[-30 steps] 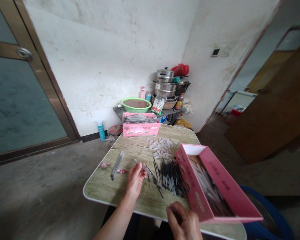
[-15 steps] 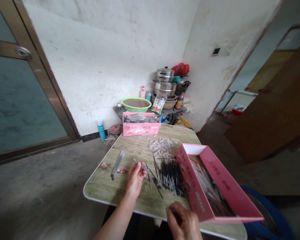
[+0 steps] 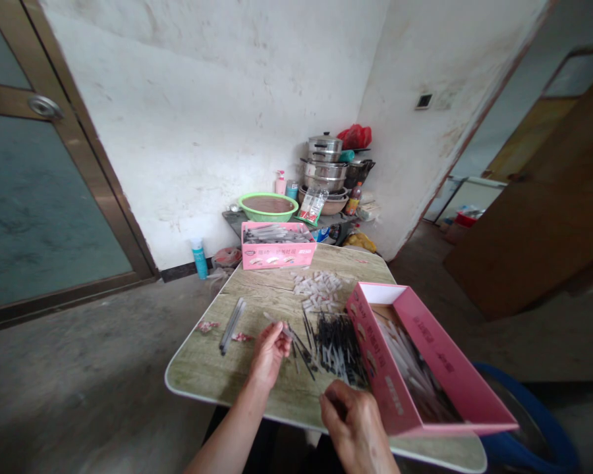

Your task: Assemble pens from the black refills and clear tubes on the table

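Observation:
My left hand (image 3: 271,349), over the middle of the table (image 3: 202,375), pinches a thin translucent tube (image 3: 285,332). Near the front edge my right hand (image 3: 348,415) has its fingers curled together; what they hold, if anything, is too small to tell. Black and clear thin sticks (image 3: 338,345) lie in a pile between my hands and the right pink box (image 3: 390,368), which holds translucent tubes. Beyond the pile are many short whitish pieces (image 3: 319,289). A few long grey tubes (image 3: 232,326) lie left of my left hand.
Another pink box (image 3: 279,255), full of tubes, stands at the table's far edge. Behind it are a green basin (image 3: 268,207) and stacked steel pots (image 3: 326,164) by the wall. A blue spray can (image 3: 199,259) stands on the floor at left.
My right hand has moved slightly up and left, nearer to my left hand. My left hand stays nearly in place, still pinching the tube.

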The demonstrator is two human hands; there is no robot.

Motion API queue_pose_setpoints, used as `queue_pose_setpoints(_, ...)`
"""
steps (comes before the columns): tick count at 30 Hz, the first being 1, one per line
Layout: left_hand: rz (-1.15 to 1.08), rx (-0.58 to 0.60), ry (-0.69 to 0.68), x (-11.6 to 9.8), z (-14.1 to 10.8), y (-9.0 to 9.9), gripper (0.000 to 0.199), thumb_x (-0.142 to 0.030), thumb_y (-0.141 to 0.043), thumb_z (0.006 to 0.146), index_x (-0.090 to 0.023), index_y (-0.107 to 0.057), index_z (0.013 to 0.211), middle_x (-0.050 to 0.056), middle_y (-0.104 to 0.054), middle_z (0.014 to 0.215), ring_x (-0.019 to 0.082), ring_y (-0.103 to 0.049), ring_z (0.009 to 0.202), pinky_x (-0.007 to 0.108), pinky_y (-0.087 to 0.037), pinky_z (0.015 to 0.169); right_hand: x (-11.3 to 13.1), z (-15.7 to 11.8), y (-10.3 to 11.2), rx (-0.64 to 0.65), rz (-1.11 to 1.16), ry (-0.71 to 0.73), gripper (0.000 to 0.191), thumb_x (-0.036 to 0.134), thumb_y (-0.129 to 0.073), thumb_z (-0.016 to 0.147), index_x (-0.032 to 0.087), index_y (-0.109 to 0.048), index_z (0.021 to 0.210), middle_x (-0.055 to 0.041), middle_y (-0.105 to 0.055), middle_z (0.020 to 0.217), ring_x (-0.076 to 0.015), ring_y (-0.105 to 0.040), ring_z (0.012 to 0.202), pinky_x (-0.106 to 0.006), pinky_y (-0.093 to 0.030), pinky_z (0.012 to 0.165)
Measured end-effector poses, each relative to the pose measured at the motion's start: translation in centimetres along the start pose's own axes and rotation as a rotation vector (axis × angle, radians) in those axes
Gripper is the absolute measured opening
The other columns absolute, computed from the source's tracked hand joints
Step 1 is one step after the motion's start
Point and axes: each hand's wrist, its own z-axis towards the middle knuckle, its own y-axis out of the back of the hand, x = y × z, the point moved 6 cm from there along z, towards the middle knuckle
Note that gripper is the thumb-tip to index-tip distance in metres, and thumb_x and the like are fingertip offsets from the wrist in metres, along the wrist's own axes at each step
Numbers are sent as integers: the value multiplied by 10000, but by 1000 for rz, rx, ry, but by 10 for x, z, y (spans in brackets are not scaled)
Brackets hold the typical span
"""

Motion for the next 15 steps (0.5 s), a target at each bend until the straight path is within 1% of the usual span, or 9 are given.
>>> queue_pose_setpoints(5, -2, -36, 13, 1, 0, 1, 240, -306, -780, 640, -125, -635, 698, -15, -616, 593, 42, -497, 408, 149, -303, 356, 1, 2, 6, 12, 47, -3, 272, 239, -484, 795, 187, -420, 536, 59, -333, 524, -99, -376, 521, -207, -243, 481)
queue_pose_setpoints(10, -26, -39, 20, 1, 0, 1, 240, -287, -787, 633, -120, -631, 706, -12, -628, 626, 40, -500, 411, 151, -313, 354, 2, 4, 6, 17, 20, -30, 259, 233, -458, 788, 199, -364, 549, 60, -316, 528, -97, -345, 518, -218, -226, 491)
queue_pose_setpoints(15, -26, -48, 23, 1, 0, 2, 252, -294, -794, 619, -117, -635, 704, -14, -624, 612, 36, -495, 402, 146, -310, 344, 3, 4, 6, 19, 11, -31, 245, 220, -452, 786, 199, -360, 561, 59, -318, 536, -97, -329, 529, -221, -222, 500)
